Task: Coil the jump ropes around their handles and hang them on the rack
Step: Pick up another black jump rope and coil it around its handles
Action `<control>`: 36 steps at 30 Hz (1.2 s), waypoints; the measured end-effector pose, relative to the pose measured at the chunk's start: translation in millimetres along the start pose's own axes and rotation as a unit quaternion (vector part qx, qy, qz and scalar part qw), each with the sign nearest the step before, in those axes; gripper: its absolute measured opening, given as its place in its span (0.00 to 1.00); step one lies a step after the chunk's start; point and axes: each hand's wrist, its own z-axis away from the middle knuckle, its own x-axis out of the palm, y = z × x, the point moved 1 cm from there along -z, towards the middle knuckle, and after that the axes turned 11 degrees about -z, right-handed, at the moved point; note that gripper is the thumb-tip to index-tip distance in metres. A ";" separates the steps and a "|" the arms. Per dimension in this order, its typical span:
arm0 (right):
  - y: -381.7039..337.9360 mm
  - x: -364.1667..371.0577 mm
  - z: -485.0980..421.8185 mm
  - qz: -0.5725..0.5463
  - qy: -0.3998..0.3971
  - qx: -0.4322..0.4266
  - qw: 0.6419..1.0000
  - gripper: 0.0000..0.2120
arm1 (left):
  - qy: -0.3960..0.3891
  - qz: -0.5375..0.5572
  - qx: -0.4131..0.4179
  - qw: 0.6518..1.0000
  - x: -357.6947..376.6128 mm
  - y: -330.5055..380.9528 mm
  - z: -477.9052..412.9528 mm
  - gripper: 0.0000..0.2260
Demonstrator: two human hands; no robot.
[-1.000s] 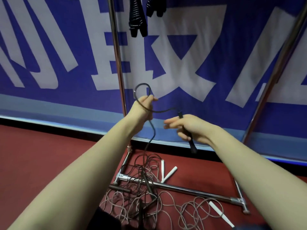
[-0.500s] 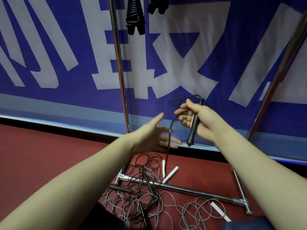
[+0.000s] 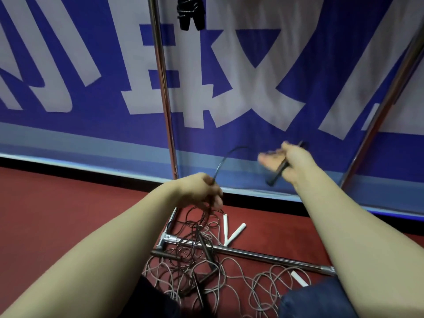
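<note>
My right hand [image 3: 290, 160] holds a black jump-rope handle [image 3: 277, 172] that slants down to the left, with its fingers partly spread and blurred. From the handle's top a black rope [image 3: 226, 157] arcs left and down into my left hand [image 3: 199, 190], which grips it in a closed fist. Below that fist the rope drops into a tangled heap of black and grey ropes [image 3: 195, 253] on the red floor. A coiled black rope [image 3: 189, 12] hangs on the rack at the top edge.
The rack's chrome upright [image 3: 163, 88] rises behind my left hand; a second upright [image 3: 385, 99] slants at the right. Its base bar [image 3: 252, 252] lies across the rope heap. White handles [image 3: 234, 232] lie on the floor. A blue banner covers the wall behind.
My left hand went from reaching open to gripping the rope lower down. My right hand with the handle dropped slightly and shifted right, tilting the handle.
</note>
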 end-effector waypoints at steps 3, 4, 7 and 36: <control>18.5 -20.1 1.7 0.392 0.016 0.187 0.900 0.10 | 0.229 -0.149 -0.010 0.962 -22.8 3.4 -6.6 0.10; 20.2 -18.9 5.6 0.433 -0.002 0.199 0.879 0.13 | 0.276 -0.238 -0.004 0.931 -28.2 0.7 -7.7 0.10; 16.7 2.4 14.8 0.392 -0.110 0.097 0.908 0.14 | 0.279 -0.336 0.055 0.898 -29.1 -4.8 -8.4 0.12; 4.9 -27.4 -11.5 0.569 0.059 0.028 0.820 0.10 | 0.267 -0.278 -0.040 0.922 -19.5 -18.4 -17.6 0.03</control>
